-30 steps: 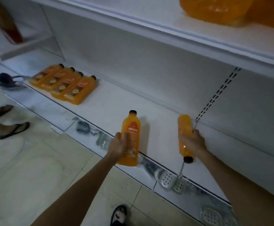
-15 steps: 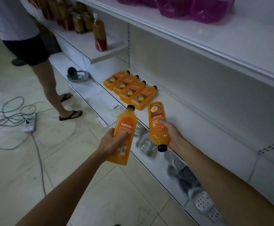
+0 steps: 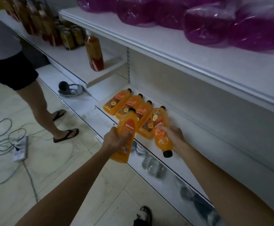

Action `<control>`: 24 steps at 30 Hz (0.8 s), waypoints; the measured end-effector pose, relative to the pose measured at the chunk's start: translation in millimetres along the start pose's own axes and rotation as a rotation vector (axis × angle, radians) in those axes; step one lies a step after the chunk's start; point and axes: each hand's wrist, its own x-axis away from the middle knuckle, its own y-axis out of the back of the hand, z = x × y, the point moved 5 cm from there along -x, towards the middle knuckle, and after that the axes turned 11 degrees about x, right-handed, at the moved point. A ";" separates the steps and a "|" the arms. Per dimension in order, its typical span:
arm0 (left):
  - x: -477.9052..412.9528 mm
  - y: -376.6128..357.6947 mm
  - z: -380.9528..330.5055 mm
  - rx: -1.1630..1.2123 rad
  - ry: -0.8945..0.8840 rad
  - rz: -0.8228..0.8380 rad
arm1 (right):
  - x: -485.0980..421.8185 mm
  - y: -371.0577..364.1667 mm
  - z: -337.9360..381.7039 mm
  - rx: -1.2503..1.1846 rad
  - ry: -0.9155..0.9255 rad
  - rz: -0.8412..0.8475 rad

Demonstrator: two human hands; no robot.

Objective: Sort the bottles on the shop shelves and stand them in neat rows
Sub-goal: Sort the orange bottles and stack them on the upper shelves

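1. Bottles [image 3: 116, 101] of orange drink are the concern. Two are held, one in each hand, and four lie flat in a row [image 3: 130, 106] on the shelf [image 3: 190, 137] just beyond the fingertips.
2. The left bottle [image 3: 126, 124] is gripped round its lower body by the left hand [image 3: 115, 141]. The fingers [image 3: 126, 137] are wrapped across the label, with the cap up and away from them.
3. The right bottle [image 3: 162, 141] is gripped at mid-body by the right hand [image 3: 176, 137], its fingers [image 3: 164, 128] curled onto the label. It is held inverted, with the cap on the near side of the fingers and the base close above the nearest lying bottle.
4. The step is judged to be adding both bottles to the group. The right bottle should first be turned cap-up. Each should then be lowered base-first onto bare shelf beside the fingers and released only once it is seated flat. The lying four will probably have to be stood up too.
5. The bodies appear to be clear, rigid plastic, flat-faced with rounded shoulders, black screw caps and glossy labels. As the surfaces are smooth, a full wrap is advised rather than a pinch.
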 end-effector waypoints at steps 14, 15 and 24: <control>-163.4 -20.8 -39.9 -0.144 -0.167 0.204 | -88.9 -59.9 36.4 0.210 0.065 -0.376; -173.3 -22.2 -42.6 -0.168 -0.190 0.237 | -89.7 -61.2 39.7 0.335 0.043 -0.442; -193.1 -11.0 -67.1 -0.749 -0.538 0.209 | -64.5 -72.1 53.3 0.464 -0.003 -0.561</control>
